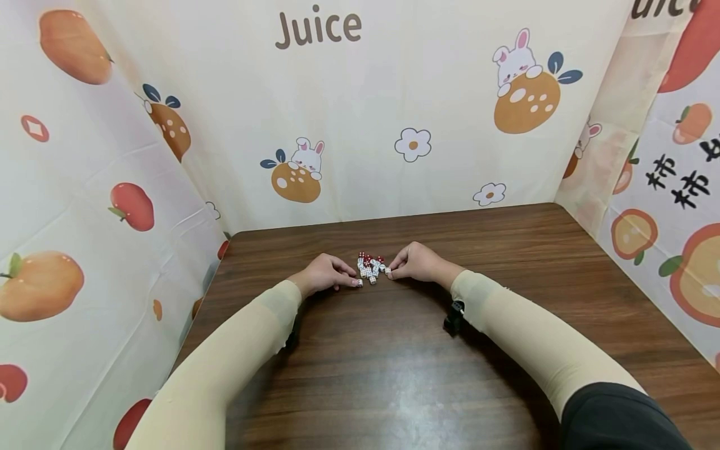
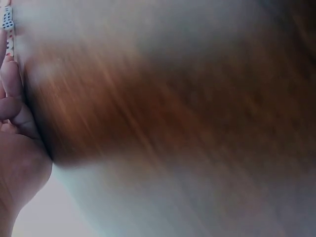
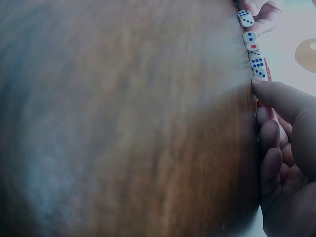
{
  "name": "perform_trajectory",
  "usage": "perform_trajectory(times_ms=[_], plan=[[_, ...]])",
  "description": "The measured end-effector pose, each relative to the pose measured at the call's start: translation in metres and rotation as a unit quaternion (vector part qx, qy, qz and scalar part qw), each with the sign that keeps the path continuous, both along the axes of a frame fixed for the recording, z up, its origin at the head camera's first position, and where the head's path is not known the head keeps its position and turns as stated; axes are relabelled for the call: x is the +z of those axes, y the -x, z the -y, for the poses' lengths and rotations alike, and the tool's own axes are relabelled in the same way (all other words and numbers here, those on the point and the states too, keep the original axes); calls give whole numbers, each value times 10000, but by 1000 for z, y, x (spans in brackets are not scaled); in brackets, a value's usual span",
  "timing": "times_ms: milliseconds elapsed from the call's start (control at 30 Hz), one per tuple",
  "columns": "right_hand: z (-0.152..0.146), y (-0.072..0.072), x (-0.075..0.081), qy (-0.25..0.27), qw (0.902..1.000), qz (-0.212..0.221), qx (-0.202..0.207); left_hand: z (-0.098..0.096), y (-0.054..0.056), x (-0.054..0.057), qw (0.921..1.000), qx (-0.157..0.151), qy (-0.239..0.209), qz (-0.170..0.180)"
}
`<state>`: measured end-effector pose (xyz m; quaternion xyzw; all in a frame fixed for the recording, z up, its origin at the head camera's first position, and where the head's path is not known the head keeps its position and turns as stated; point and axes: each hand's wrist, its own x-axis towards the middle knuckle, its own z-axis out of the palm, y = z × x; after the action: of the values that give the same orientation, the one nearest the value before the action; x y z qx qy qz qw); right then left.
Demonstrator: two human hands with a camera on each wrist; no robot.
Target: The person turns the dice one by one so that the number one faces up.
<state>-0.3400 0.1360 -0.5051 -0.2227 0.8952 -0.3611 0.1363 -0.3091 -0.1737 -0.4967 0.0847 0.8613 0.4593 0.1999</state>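
A cluster of small white dice and red dice lies on the table between the two hands. My left hand pinches a white die at the cluster's near left edge. That same die, with blue pips, shows at the left fingertips in the right wrist view. From the other side, my right hand pinches another white die between thumb and fingers. In the left wrist view the left hand is partly cut off, with dice past its fingertips.
The brown wooden table reaches back to a printed curtain with fruit and rabbits. More curtain hangs along the left and right sides. A small black device sits under the right wrist.
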Motion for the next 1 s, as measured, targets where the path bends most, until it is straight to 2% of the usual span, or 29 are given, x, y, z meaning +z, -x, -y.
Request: perform_trajectory(times_ms=[267, 533, 700, 1000], plan=[[0, -1, 1, 5, 10000, -23, 6, 2, 0, 0, 9999, -62, -97, 44], [1, -1, 0, -8, 10000, -64, 21, -2, 0, 0, 9996, 102, 271, -50], [0, 1, -3, -36, 10000, -64, -5, -2, 0, -2, 9999, 128, 108, -22], [0, 1, -3, -46, 10000, -41, -37, 1, 0, -4, 9999, -48, -128, -92]])
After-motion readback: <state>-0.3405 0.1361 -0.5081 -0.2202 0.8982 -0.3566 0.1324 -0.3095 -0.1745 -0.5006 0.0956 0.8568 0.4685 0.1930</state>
